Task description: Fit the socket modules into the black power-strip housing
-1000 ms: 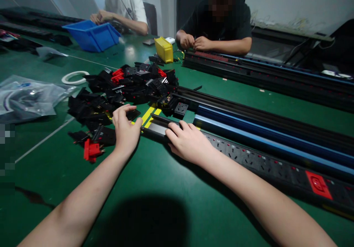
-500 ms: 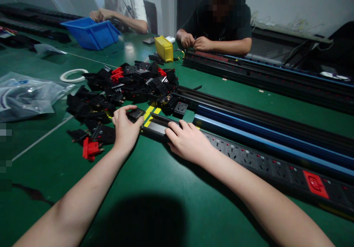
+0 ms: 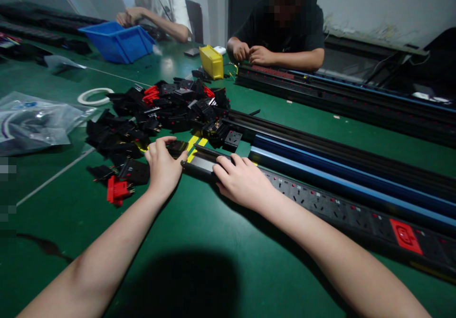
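Observation:
My left hand (image 3: 162,163) pinches a black socket module (image 3: 177,147) between thumb and fingers, right at the open end of a long black power strip (image 3: 320,204). Across that strip's near end rests my right hand (image 3: 242,180), palm down and fingers curled over the rail, pressing on it. The strip carries a row of sockets and a red switch block (image 3: 406,236) far to the right. A pile of black and red socket modules (image 3: 160,109) lies just beyond my left hand. A loose red module (image 3: 117,191) sits to its left.
Blue and black rails (image 3: 338,161) run parallel behind the strip. Two other people work across the green table, one at another long strip (image 3: 338,90). A yellow box (image 3: 211,62), a blue bin (image 3: 117,42), a white tape ring (image 3: 94,97) and plastic bags (image 3: 32,123) lie farther off.
My left hand has taken hold of a black module from the pile's edge and brought it slightly right toward the strip's end. My right hand has stayed on the strip.

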